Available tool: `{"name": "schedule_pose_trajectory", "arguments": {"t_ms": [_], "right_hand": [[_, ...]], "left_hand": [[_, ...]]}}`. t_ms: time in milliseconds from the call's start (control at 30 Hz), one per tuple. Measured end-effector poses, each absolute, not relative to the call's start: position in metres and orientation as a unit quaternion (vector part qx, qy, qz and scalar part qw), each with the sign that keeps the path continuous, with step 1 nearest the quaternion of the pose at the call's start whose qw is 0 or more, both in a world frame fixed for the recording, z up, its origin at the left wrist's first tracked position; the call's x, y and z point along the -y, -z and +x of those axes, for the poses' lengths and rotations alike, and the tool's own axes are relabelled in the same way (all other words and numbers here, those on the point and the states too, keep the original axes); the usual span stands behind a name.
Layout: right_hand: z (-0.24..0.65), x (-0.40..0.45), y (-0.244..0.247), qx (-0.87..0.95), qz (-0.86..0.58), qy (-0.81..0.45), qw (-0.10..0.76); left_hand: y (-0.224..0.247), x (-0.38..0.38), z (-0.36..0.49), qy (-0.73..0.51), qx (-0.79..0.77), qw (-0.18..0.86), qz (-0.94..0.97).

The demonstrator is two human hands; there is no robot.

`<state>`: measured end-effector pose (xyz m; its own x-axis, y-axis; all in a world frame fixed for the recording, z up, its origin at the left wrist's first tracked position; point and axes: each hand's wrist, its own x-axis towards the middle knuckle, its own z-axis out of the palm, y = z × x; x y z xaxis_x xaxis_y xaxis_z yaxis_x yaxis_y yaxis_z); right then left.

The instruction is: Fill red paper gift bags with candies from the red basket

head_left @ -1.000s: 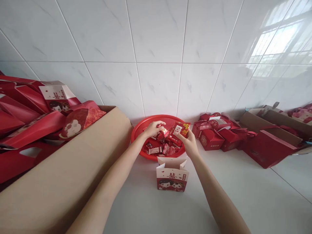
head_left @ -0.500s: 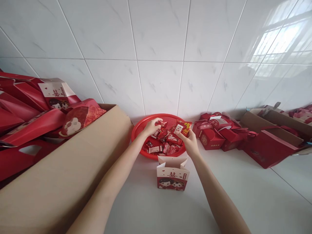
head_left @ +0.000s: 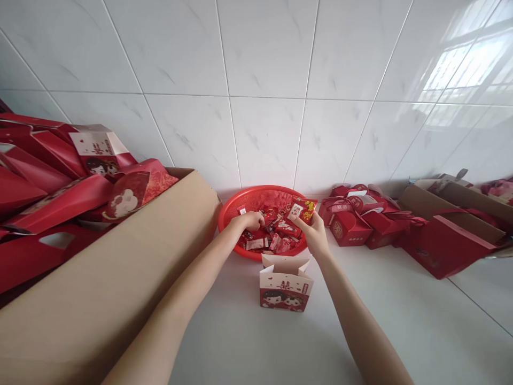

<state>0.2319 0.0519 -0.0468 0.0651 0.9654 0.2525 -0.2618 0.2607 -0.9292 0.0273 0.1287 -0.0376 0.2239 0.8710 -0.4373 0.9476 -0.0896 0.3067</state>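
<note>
A red plastic basket (head_left: 263, 193) of wrapped candies (head_left: 285, 229) stands against the wall. My left hand (head_left: 253, 220) reaches down among the candies with its fingers curled inward; whatever they pinch is hidden. Over the basket's right side, my right hand (head_left: 313, 233) grips red-and-gold candy packets (head_left: 303, 210), one with a white label, between thumb and fingers. In front of the basket, an open-topped paper gift box (head_left: 284, 291) stands upright, white above and red below with two cartoon figures. Its inside bottom cannot be seen.
On the left, a large cardboard carton (head_left: 160, 235) holds several red folded gift boxes (head_left: 68, 198). Small closed red boxes (head_left: 351, 227) cluster right of the basket, beside another open carton (head_left: 460, 214) and a red bag (head_left: 443, 246). White tiles (head_left: 266, 133) form the wall behind.
My left hand has gone from just above the candies down into them, its fingers curling in. My right hand still holds the packets. The view has shifted slightly.
</note>
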Motion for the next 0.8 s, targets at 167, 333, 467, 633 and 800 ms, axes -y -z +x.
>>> {"name": "schedule_pose_trajectory", "arguments": {"t_ms": [167, 333, 467, 633, 800], "right_hand": [[0.232, -0.052, 0.047, 0.486, -0.367, -0.483, 0.629], [0.232, -0.051, 0.046, 0.487, -0.37, -0.48, 0.629], [0.231, -0.05, 0.045, 0.487, -0.376, -0.48, 0.626], [0.231, -0.049, 0.043, 0.484, -0.376, -0.481, 0.627], [0.23, -0.05, 0.044, 0.483, -0.381, -0.48, 0.625]], "left_hand": [[0.031, -0.124, 0.025, 0.155, -0.641, 0.259, 0.706], [0.03, -0.124, 0.027, 0.151, -0.612, 0.265, 0.73], [0.031, -0.119, 0.036, 0.116, -0.544, 0.29, 0.779], [0.037, -0.114, 0.047, 0.098, -0.502, 0.305, 0.804], [0.036, -0.112, 0.046, 0.083, -0.481, 0.333, 0.807]]}}
